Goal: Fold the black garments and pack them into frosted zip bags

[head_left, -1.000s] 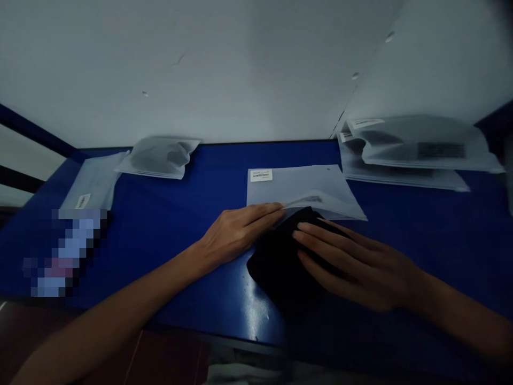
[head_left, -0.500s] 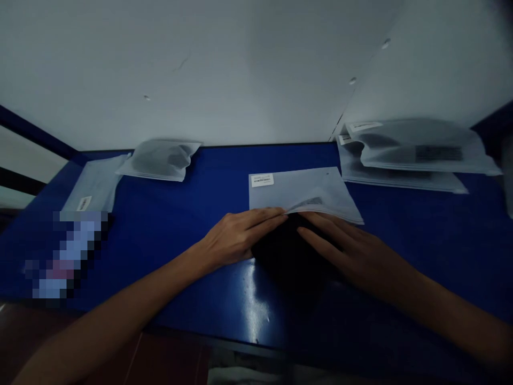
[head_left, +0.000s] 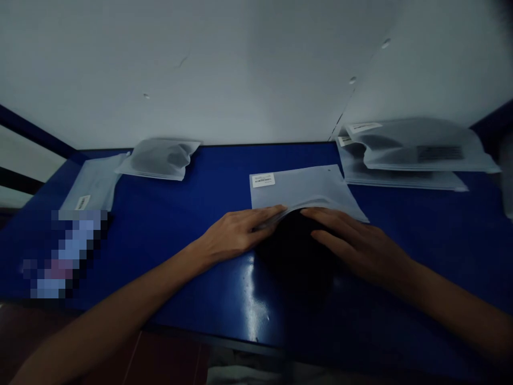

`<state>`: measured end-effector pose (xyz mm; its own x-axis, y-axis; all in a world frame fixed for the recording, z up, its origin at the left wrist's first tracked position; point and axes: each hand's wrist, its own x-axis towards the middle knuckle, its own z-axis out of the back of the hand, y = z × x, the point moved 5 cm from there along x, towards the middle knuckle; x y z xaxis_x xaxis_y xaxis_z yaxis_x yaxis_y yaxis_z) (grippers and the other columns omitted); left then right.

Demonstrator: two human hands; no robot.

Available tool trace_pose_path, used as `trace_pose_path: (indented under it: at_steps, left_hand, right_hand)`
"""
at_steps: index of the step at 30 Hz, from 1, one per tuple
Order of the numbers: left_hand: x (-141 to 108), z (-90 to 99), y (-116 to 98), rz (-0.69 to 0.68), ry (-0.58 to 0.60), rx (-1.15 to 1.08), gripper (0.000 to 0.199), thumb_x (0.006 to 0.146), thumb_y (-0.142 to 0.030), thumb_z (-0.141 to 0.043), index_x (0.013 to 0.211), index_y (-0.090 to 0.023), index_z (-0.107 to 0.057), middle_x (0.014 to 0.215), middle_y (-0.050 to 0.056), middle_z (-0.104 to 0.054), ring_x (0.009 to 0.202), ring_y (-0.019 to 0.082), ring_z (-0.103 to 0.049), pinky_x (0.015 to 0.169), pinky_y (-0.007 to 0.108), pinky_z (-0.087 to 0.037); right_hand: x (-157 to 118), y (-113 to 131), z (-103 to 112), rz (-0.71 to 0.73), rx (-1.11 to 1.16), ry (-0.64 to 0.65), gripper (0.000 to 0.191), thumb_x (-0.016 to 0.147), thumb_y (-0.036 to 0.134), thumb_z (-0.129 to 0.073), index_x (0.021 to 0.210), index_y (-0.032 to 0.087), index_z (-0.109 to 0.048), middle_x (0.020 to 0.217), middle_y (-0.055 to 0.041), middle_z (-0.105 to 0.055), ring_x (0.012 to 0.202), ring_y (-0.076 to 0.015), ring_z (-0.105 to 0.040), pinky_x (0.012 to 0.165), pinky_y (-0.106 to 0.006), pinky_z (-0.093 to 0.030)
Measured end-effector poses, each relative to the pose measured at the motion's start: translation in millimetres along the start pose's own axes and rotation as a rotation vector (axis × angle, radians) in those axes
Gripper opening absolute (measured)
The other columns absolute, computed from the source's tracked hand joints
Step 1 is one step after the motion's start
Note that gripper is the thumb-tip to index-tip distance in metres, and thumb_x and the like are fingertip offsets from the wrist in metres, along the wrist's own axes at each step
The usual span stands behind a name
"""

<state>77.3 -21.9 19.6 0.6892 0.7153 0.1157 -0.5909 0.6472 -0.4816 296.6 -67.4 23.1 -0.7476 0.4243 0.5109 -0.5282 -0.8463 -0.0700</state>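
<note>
A frosted plastic zip bag with a white barcode label lies on the blue table, its mouth facing me. My left hand pinches the left side of that mouth between thumb and fingers. A black, soft-looking item sits at the opening, its far end under the raised upper sheet; its exact kind is too dark to make out. Over its right side, my right hand grips it, thumb apart from the fingers, with the fingertips at the bag's lip.
Two filled frosted bags overlap at the back right. Another filled bag and a flatter labelled bag lie at the back left, near a pixelated object. A white panel rises behind the blue table.
The bag's mouth has lifted and bulged wider over the black item. My right hand has shifted slightly to the right; my left hand stays at the bag's edge.
</note>
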Motion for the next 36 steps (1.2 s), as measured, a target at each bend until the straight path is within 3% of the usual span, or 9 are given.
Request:
trace_pose_path:
  at_steps: [4,7,14,19,22,25,31,36]
  left_hand:
    - [-2,-0.1,-2,-0.043,-0.014,-0.045,0.045,0.110,-0.037,-0.046,0.153,-0.026,-0.049,0.139,0.003,-0.068,0.116,0.017,-0.073,0.098,0.027,-0.060]
    - [-4,0.6,-7,-0.116,-0.052,-0.022,0.044,0.109,-0.034,-0.047,0.153,-0.027,-0.048,0.141,0.004,-0.067,0.117,0.017,-0.072,0.098,0.027,-0.060]
    - [-8,2.3,-21,-0.347,-0.176,-0.026,0.050,0.108,-0.023,-0.047,0.157,-0.024,-0.039,0.142,0.007,-0.065,0.126,0.016,-0.067,0.097,0.025,-0.060]
    - [-7,5.9,-26,-0.368,-0.180,-0.020,0.051,0.106,-0.017,-0.051,0.156,-0.021,-0.040,0.139,0.010,-0.067,0.126,0.016,-0.067,0.101,0.027,-0.060]
    - [-8,8.7,-29,-0.396,-0.208,0.000,0.052,0.105,-0.015,-0.051,0.156,-0.022,-0.039,0.139,0.009,-0.067,0.128,0.015,-0.066,0.100,0.026,-0.060]
    - [-7,7.0,-27,-0.348,-0.182,0.007,0.051,0.106,-0.017,-0.050,0.156,-0.023,-0.040,0.143,0.008,-0.064,0.130,0.017,-0.064,0.100,0.028,-0.060]
    - [-6,1.3,-15,-0.185,-0.082,-0.022,0.057,0.105,-0.026,-0.055,0.158,-0.032,-0.034,0.147,0.006,-0.061,0.121,0.020,-0.070,0.093,0.031,-0.062]
    - [-6,5.5,-23,-0.274,-0.128,0.026,0.056,0.106,-0.019,-0.049,0.158,-0.029,-0.032,0.146,0.006,-0.062,0.128,0.018,-0.066,0.101,0.028,-0.059]
  right_hand:
    - [0,-3,-5,-0.045,-0.036,0.060,0.022,0.101,0.005,-0.045,0.120,0.014,-0.055,0.139,-0.0182,-0.062,0.133,-0.0266,-0.058,0.069,-0.024,-0.058]
    - [1,-1,0,-0.049,-0.130,0.006,0.025,0.098,0.002,-0.050,0.119,0.014,-0.058,0.137,-0.0139,-0.066,0.127,-0.0232,-0.062,0.056,-0.020,-0.048]
    - [4,1,10,-0.060,-0.295,-0.078,0.027,0.094,-0.002,-0.056,0.114,0.012,-0.067,0.113,-0.0087,-0.077,0.105,-0.0179,-0.070,0.059,-0.023,-0.044]
    - [11,4,9,-0.088,-0.436,-0.044,0.026,0.091,-0.004,-0.060,0.110,0.010,-0.069,0.105,-0.0073,-0.078,0.092,-0.0159,-0.070,0.055,-0.023,-0.040]
    - [13,6,7,-0.096,-0.471,-0.011,0.034,0.088,-0.006,-0.061,0.118,0.011,-0.066,0.106,-0.0065,-0.078,0.088,-0.0162,-0.070,0.055,-0.024,-0.041]
    - [9,3,3,-0.079,-0.412,0.017,0.045,0.091,-0.004,-0.057,0.133,0.013,-0.057,0.116,-0.0094,-0.074,0.093,-0.0175,-0.070,0.055,-0.023,-0.043]
    - [-2,-5,-10,-0.011,-0.176,0.208,0.067,0.093,-0.001,-0.047,0.152,0.029,-0.040,0.145,-0.0158,-0.055,0.127,-0.0302,-0.059,0.065,-0.026,-0.055]
    - [3,-1,-9,-0.069,-0.241,0.196,0.055,0.093,0.001,-0.049,0.143,0.024,-0.052,0.137,-0.0149,-0.062,0.116,-0.0298,-0.065,0.061,-0.027,-0.055]
